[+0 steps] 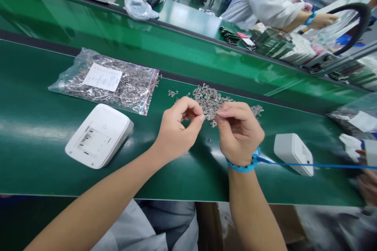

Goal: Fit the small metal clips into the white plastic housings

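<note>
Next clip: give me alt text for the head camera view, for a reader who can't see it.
Two bare hands, left hand and right hand, pinch tiny parts over a loose pile of small silver metal pieces on a green work surface. A clear plastic bag of the same pieces and a white rounded plastic device lie to the left.

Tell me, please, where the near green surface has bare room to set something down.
Bare: the near-left strip beside the white device, and between the right hand and white box. Crowded: around the loose metal parts and bag.

Bright overhead glare on green belt [188,59]; edges perhaps blurred.
</note>
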`<state>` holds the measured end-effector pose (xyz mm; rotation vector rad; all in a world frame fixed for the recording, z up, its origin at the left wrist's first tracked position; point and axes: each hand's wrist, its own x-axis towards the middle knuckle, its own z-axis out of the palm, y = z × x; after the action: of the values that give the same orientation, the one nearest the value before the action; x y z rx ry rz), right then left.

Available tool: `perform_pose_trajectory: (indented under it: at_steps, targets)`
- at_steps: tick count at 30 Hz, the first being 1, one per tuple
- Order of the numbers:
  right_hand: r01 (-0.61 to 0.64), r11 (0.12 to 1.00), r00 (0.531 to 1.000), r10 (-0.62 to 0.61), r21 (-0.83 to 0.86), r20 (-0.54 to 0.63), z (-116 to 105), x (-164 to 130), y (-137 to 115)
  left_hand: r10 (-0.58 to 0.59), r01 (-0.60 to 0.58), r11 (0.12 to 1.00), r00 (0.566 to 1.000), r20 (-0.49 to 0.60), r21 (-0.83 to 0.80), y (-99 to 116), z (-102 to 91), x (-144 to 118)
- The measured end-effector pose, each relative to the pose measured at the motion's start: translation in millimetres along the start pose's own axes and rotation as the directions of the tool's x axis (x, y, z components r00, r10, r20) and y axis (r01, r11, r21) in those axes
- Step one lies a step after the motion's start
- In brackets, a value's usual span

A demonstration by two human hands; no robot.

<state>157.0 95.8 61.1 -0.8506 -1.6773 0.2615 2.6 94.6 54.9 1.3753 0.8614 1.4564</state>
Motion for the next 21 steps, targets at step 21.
perform_pose_trajectory:
  at_steps: [21]
  targets:
    - [-0.003,0.985,0.991,0.026,-0.174,0.130,10,-17,2,0.159,-0.149,0.979,0.985,-0.060,0.139,-1,-0.3,0]
